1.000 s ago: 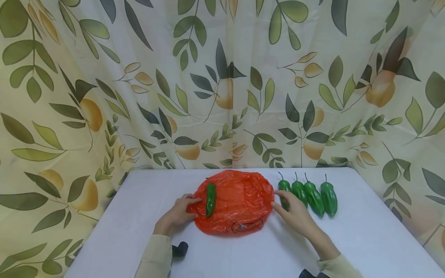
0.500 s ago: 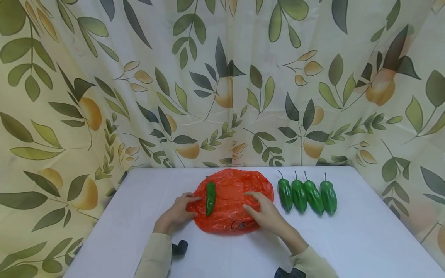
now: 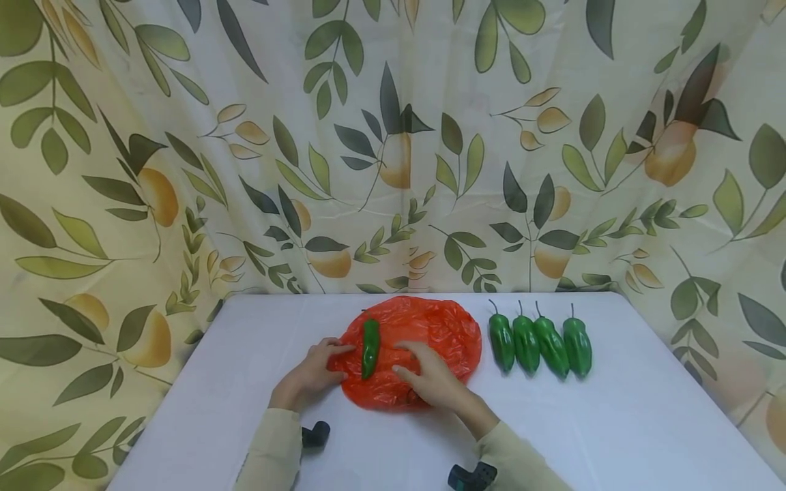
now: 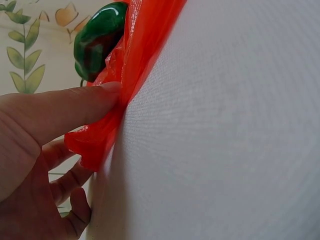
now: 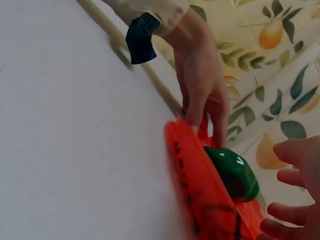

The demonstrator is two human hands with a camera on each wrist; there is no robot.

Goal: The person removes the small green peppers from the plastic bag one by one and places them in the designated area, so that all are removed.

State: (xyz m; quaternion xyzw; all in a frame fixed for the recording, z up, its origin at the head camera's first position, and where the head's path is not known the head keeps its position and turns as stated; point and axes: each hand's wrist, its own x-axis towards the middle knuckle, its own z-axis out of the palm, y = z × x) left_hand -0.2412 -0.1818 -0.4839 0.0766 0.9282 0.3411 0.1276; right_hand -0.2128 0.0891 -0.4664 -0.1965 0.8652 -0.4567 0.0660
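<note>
A crumpled red plastic bag point(image 3: 451, 334) lies flat on the white table with one glossy green chili pepper point(image 3: 370, 348) on its left part. My left hand point(image 3: 316, 368) holds the bag's left edge between thumb and fingers. In the left wrist view its thumb point(image 4: 95, 105) lies against the red plastic, and a corner of the bag covers part of the fingers. My right hand point(image 3: 430, 378) is over the middle of the bag, to the right of the pepper, thumb and fingers spread and holding nothing. The right wrist view shows those fingers point(image 5: 290, 212) apart from the pepper.
Several more green chili peppers point(image 3: 540, 344) lie in a row on the table point(image 3: 620, 409), right of the bag, stems toward the back. A leaf-and-fruit patterned curtain point(image 3: 393, 170) hangs behind the table's far edge. Each wrist wears a black camera point(image 3: 473, 476).
My right hand has moved left from the bag's right edge, across the bag toward the pepper. The left hand has stayed at the left edge, and the pepper has not moved.
</note>
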